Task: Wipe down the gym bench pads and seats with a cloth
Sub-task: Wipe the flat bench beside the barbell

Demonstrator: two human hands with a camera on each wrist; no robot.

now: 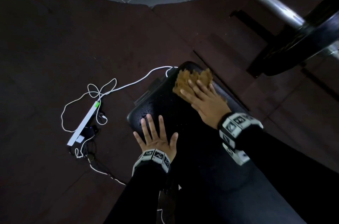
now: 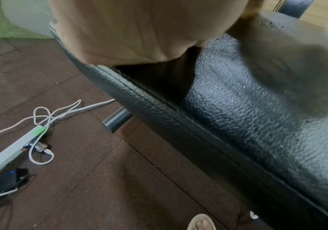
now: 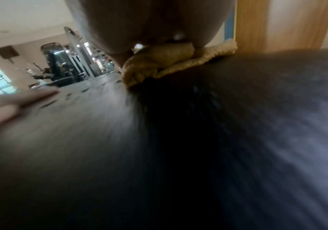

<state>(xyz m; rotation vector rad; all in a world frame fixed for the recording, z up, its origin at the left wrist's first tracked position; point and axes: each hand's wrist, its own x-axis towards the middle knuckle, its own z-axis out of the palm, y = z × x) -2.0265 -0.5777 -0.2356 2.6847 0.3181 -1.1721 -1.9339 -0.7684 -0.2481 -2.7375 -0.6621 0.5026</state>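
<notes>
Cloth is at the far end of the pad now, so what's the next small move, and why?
Probably draw the cloth across toward the left edge of the bench pad. The right hand presses it flat at the far right, while water droplets still bead near the left corner, just ahead of the left hand, which rests flat on the pad and steadies it.

The bench pad [image 2: 247,124] is showing black, pebbled leatherette with a slight sheen. The cloth [image 1: 190,80] is looking coarse and woven, while the floor [image 2: 92,179] is appearing matt, grainy rubber.
</notes>
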